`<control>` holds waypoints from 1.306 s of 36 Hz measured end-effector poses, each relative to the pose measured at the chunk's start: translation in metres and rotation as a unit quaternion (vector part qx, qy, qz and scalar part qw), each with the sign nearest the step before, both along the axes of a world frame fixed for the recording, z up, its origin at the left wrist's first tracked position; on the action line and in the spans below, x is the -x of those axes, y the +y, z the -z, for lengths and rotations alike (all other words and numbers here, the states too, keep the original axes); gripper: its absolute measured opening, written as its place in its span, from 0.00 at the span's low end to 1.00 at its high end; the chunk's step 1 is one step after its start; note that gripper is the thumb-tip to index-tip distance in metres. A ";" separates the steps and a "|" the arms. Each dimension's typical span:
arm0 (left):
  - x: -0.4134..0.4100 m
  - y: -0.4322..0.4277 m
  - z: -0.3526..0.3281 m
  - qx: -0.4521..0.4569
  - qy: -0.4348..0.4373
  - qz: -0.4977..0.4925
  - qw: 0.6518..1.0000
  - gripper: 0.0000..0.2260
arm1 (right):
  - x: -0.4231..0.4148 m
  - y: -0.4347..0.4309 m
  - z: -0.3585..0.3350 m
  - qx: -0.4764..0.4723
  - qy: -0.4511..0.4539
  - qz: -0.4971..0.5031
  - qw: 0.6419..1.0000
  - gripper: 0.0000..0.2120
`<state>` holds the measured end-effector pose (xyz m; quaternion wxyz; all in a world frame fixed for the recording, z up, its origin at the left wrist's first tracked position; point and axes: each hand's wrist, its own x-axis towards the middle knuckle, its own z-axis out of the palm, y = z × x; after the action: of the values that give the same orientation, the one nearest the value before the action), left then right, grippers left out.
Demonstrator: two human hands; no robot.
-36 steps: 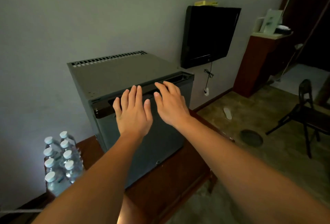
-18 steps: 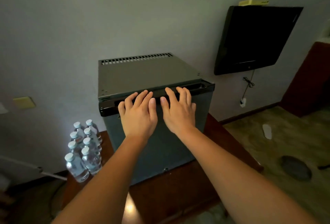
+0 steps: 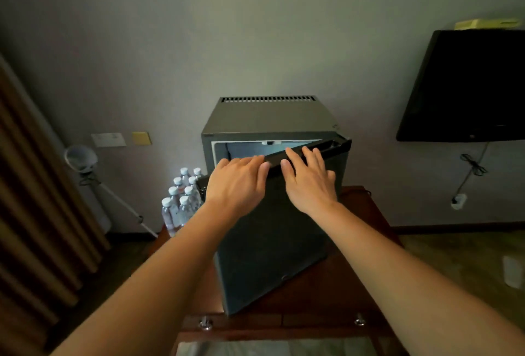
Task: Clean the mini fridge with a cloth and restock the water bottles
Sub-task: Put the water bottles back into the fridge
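Note:
A grey mini fridge (image 3: 270, 117) stands on a wooden table (image 3: 355, 284) against the wall. Its door (image 3: 272, 228), hinged on the right, is ajar, and a strip of pale interior shows behind its black top edge. My left hand (image 3: 237, 185) grips that top edge near the free corner, fingers over it. My right hand (image 3: 308, 179) rests beside it with straight fingers on the black handle strip. A pack of several water bottles (image 3: 181, 199) with white caps stands on the table left of the fridge. No cloth is in either hand.
A black TV (image 3: 468, 86) hangs on the wall at the right, with a yellow object (image 3: 488, 24) on top and a cable below. A lamp on a stand (image 3: 81, 158) and a brown curtain (image 3: 34, 199) are on the left.
The fridge door was closed and has now swung open toward me at its left side, with both hands on its top edge. My view has turned left and stepped back.

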<state>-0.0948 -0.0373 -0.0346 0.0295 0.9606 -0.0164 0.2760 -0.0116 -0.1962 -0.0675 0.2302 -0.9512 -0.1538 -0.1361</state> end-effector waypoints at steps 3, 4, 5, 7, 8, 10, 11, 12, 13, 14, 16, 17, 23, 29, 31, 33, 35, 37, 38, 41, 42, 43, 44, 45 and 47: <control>0.025 0.003 -0.021 -0.020 -0.001 0.011 1.000 0.20 | 0.029 -0.001 -0.007 -0.006 -0.043 -0.043 0.998 0.28; 0.033 0.003 -0.025 -0.024 0.006 0.014 1.000 0.20 | 0.039 0.001 -0.008 -0.015 -0.049 -0.066 0.997 0.28; 0.041 0.002 -0.027 -0.023 0.014 0.019 0.999 0.20 | 0.049 0.003 -0.010 -0.023 -0.049 -0.089 0.995 0.29; 0.057 -0.001 -0.026 0.012 0.028 0.031 0.999 0.18 | 0.068 0.004 -0.010 -0.032 -0.039 -0.129 0.990 0.29; 0.065 -0.003 -0.024 0.056 0.038 0.041 0.997 0.18 | 0.077 0.003 -0.010 -0.035 -0.030 -0.140 0.989 0.30; 0.079 -0.008 -0.017 0.176 0.069 0.073 0.979 0.18 | 0.088 -0.004 -0.008 -0.038 -0.005 -0.147 0.988 0.31; 0.085 -0.012 -0.013 0.225 0.079 0.089 0.967 0.18 | 0.092 -0.010 -0.007 -0.039 0.004 -0.143 0.989 0.31; 0.091 -0.015 -0.009 0.255 0.080 0.103 0.958 0.19 | 0.096 -0.016 -0.006 -0.042 0.011 -0.137 0.990 0.31; 0.096 -0.018 -0.006 0.270 0.078 0.113 0.953 0.19 | 0.099 -0.022 -0.006 -0.046 0.018 -0.131 0.990 0.30; 0.100 -0.022 -0.004 0.275 0.075 0.122 0.951 0.20 | 0.103 -0.028 -0.007 -0.051 0.025 -0.125 0.991 0.30; 0.105 -0.030 0.000 0.277 0.069 0.136 0.949 0.24 | 0.109 -0.042 -0.012 -0.055 0.043 -0.117 0.991 0.31; 0.104 -0.035 0.001 0.278 0.064 0.142 0.948 0.25 | 0.112 -0.050 -0.016 -0.055 0.057 -0.113 0.990 0.32; 0.088 -0.071 0.007 0.240 0.006 0.175 0.955 0.25 | 0.125 -0.105 -0.056 0.001 0.135 -0.097 0.986 0.27; 0.075 -0.107 0.013 0.165 -0.037 0.157 0.973 0.26 | 0.131 -0.142 -0.072 0.119 0.129 -0.007 0.985 0.28; 0.073 -0.114 0.018 0.147 -0.026 0.155 0.977 0.27 | 0.131 -0.153 -0.070 0.149 0.112 0.025 0.982 0.26; 0.070 -0.119 0.024 0.134 -0.009 0.150 0.980 0.28 | 0.131 -0.163 -0.066 0.172 0.090 0.056 0.979 0.24; 0.067 -0.121 0.029 0.125 0.008 0.143 0.982 0.29 | 0.132 -0.172 -0.063 0.190 0.070 0.082 0.976 0.23; 0.063 -0.121 0.033 0.122 0.020 0.138 0.983 0.30 | 0.131 -0.179 -0.058 0.206 0.054 0.108 0.971 0.23; 0.061 -0.122 0.034 0.120 0.023 0.137 0.983 0.30 | 0.129 -0.183 -0.056 0.213 0.051 0.122 0.968 0.23; 0.054 -0.121 0.036 0.114 0.030 0.136 0.984 0.29 | 0.121 -0.191 -0.047 0.213 0.053 0.163 0.962 0.29; 0.052 -0.120 0.036 0.114 0.032 0.137 0.984 0.28 | 0.117 -0.194 -0.044 0.208 0.051 0.174 0.961 0.31; 0.049 -0.120 0.037 0.114 0.033 0.137 0.983 0.27 | 0.113 -0.197 -0.041 0.203 0.047 0.183 0.961 0.32; 0.047 -0.118 0.037 0.114 0.034 0.137 0.983 0.27 | 0.109 -0.201 -0.038 0.200 0.044 0.191 0.960 0.32; 0.044 -0.117 0.038 0.113 0.037 0.136 0.984 0.27 | 0.104 -0.205 -0.035 0.198 0.043 0.197 0.959 0.33; 0.038 -0.113 0.039 0.106 0.042 0.135 0.984 0.27 | 0.094 -0.213 -0.029 0.197 0.044 0.212 0.956 0.34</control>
<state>-0.1332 -0.1504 -0.0740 0.1691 0.9515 -0.1156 0.2295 -0.1054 -0.4091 -0.0384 0.0109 -0.9935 0.0379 -0.1065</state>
